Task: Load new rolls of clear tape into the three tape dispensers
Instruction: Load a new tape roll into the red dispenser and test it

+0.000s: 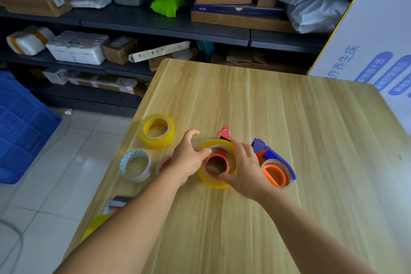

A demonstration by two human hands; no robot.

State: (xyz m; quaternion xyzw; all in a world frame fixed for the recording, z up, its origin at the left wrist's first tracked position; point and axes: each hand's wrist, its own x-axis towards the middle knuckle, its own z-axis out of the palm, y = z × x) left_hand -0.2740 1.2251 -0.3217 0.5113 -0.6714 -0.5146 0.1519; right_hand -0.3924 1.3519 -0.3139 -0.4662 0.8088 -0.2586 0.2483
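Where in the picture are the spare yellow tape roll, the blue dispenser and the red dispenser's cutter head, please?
spare yellow tape roll (156, 138), head view, on its outer wall.
blue dispenser (274, 152), head view, on its blue guard.
red dispenser's cutter head (224, 133), head view, on the red plate.

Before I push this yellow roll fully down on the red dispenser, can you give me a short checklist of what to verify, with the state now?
1. Yellow roll sits around the red hub: ok.
2. Both hands on the roll, left hand and right hand at opposite sides: ok.
3. Roll pressed flat and fully seated: cannot tell.
4. Tape end led to the red cutter head: cannot tell, no loose end visible.
5. Blue dispenser apart from the roll: cannot tell, the right hand lies between them.
6. Spare yellow roll and white roll clear of the work: ok.
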